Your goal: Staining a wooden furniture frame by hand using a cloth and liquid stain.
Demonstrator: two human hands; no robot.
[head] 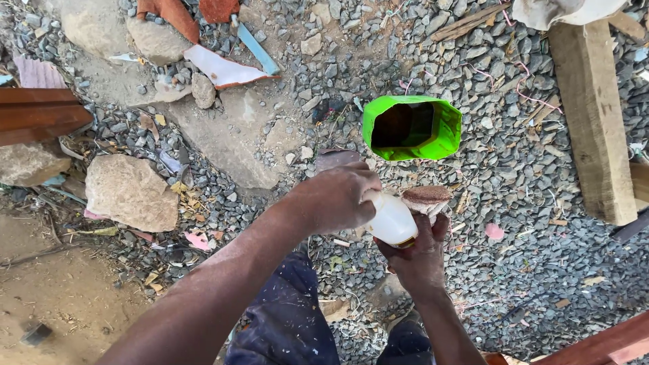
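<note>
Dark blue paint-flecked trousers (284, 318) sit nearest, at the bottom edge, with both forearms reaching out over them. Just beyond, the right hand (420, 253) has its fingers closed around the lower part of a small white plastic bottle (392, 220) and seems also to pinch a whitish pad with a rusty-brown top (426, 198) at its fingertips. The left hand (341, 196) comes in from the left and wraps over the bottle's upper end, fingers closed on it; the cap or mouth is hidden under that hand, so whether the bottle is open cannot be told. Nothing shows being poured yet, and the pad's brown face looks dry or dusty, though that is hard to judge. Farther off, an open bright green bag (412, 128) stands on the grey gravel ground (527, 223), its dark inside unreadable. To the far right lies a pale wooden beam (595, 122); to the left, tan stones (132, 192) and broken tile pieces.
</note>
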